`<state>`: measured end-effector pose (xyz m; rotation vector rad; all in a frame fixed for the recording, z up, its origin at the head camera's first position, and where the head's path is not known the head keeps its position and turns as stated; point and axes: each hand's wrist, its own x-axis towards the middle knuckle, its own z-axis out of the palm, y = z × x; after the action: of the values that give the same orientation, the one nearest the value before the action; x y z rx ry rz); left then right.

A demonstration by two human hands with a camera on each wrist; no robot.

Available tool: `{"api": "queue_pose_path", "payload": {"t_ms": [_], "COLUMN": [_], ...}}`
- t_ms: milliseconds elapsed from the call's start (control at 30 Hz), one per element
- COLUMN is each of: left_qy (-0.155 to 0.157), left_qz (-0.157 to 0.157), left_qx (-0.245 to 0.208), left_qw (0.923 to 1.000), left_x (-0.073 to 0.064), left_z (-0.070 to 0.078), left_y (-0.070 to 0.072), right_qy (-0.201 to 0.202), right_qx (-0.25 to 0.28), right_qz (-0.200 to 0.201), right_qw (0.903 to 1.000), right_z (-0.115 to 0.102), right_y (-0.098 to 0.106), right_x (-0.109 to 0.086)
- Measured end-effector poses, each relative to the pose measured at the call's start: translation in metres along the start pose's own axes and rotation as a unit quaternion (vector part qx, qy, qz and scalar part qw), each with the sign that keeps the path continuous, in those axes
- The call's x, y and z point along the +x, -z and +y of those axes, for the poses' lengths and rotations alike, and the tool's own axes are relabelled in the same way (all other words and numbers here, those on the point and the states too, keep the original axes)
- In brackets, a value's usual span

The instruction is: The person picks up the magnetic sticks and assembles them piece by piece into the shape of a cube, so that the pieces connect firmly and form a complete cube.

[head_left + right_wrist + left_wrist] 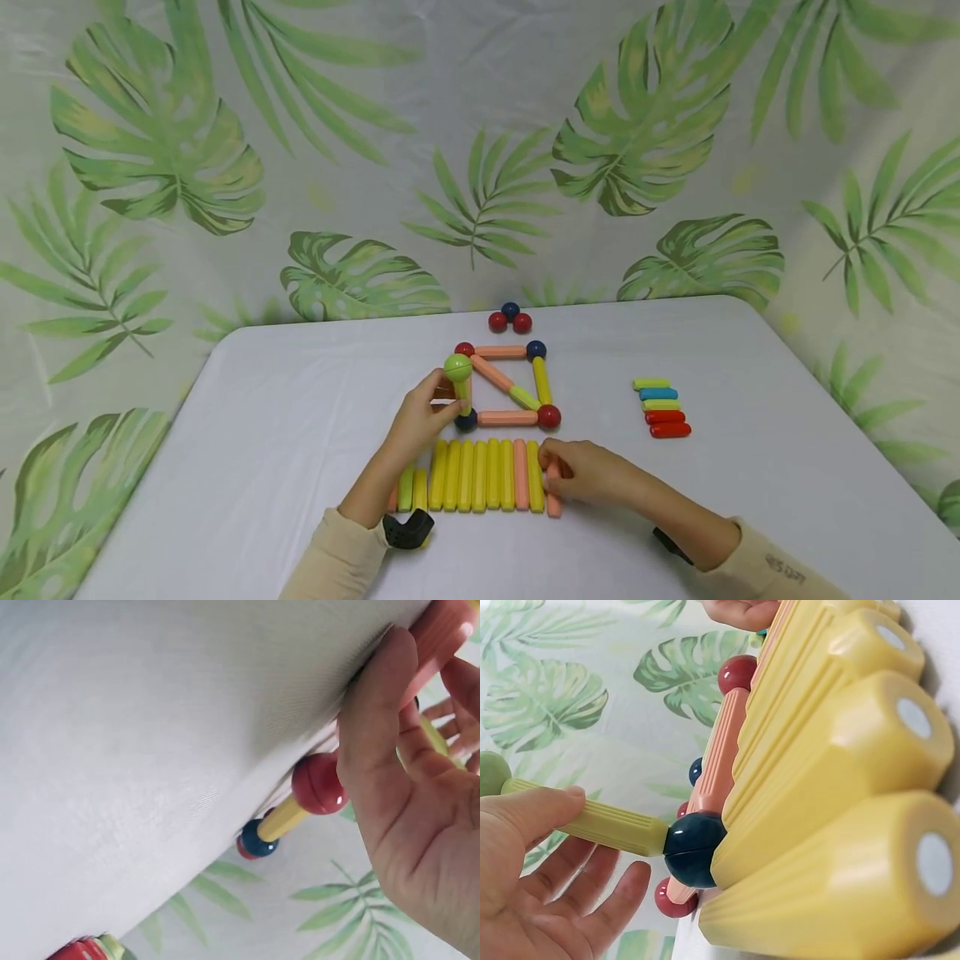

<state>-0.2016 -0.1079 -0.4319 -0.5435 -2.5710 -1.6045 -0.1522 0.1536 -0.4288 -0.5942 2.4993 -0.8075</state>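
Note:
My left hand (pixel 418 423) pinches an upright yellow-green magnetic rod (pixel 622 826) between thumb and fingers. A light green ball (pixel 458 367) caps its top, and its lower end meets a dark blue ball (pixel 694 851). That ball is the near left corner of a flat square frame of pink and yellow rods, red and blue balls, and a diagonal of a pink rod (pixel 491 372) and a green rod (pixel 524 397). At the right end of a row of rods, my right hand (pixel 597 473) grips a pink rod (pixel 553 503), partly hidden by the fingers.
Several yellow rods (pixel 479 477) lie side by side in front of the frame. Short green, blue and red rods (pixel 665 417) are stacked in a column at the right. Two red balls and a blue ball (pixel 510 311) sit near the table's back edge, before a leaf-print cloth.

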Motion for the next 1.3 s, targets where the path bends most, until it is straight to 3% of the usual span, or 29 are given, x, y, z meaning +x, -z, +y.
{"api": "queue_pose_path", "payload": {"t_ms": [167, 333, 433, 500, 667, 733, 867, 1000, 1133, 1300], "left_qy": [0.001, 0.008, 0.013, 0.014, 0.008, 0.004, -0.006, -0.004, 0.015, -0.024], "left_qz": [0.002, 0.007, 0.011, 0.012, 0.005, 0.003, -0.001, -0.007, -0.013, -0.011], "left_qx": [-0.006, -0.014, -0.017, -0.015, -0.013, -0.014, -0.024, -0.023, -0.034, -0.056], "left_qw": [1.0000, 0.9998, 0.9997, 0.9997, 0.9999, 0.9999, 0.9997, 0.9997, 0.9992, 0.9981], "left_x": [0.000, 0.000, -0.002, -0.005, -0.012, -0.010, -0.004, 0.000, 0.001, 0.004], "left_z": [0.001, 0.001, 0.006, 0.019, 0.042, 0.036, 0.014, 0.002, 0.009, 0.046], "left_y": [0.001, -0.001, -0.002, 0.000, 0.006, 0.005, 0.000, -0.002, 0.003, 0.014], "right_qy": [-0.017, 0.001, 0.042, 0.077, 0.158, 0.170, 0.176, 0.170, 0.166, 0.174], "right_qx": [-0.048, -0.038, -0.011, 0.019, 0.090, 0.113, 0.134, 0.159, 0.185, 0.202], "right_qz": [0.027, 0.044, 0.083, 0.116, 0.180, 0.181, 0.159, 0.154, 0.153, 0.158], "right_qw": [0.9984, 0.9983, 0.9956, 0.9901, 0.9667, 0.9619, 0.9622, 0.9604, 0.9565, 0.9509], "right_z": [-0.006, -0.012, -0.019, -0.023, -0.032, -0.035, -0.045, -0.060, -0.068, -0.068], "right_y": [-0.003, 0.007, 0.021, 0.033, 0.057, 0.062, 0.068, 0.073, 0.075, 0.076], "right_x": [0.000, 0.000, 0.002, 0.006, 0.020, 0.027, 0.037, 0.035, 0.030, 0.028]}}
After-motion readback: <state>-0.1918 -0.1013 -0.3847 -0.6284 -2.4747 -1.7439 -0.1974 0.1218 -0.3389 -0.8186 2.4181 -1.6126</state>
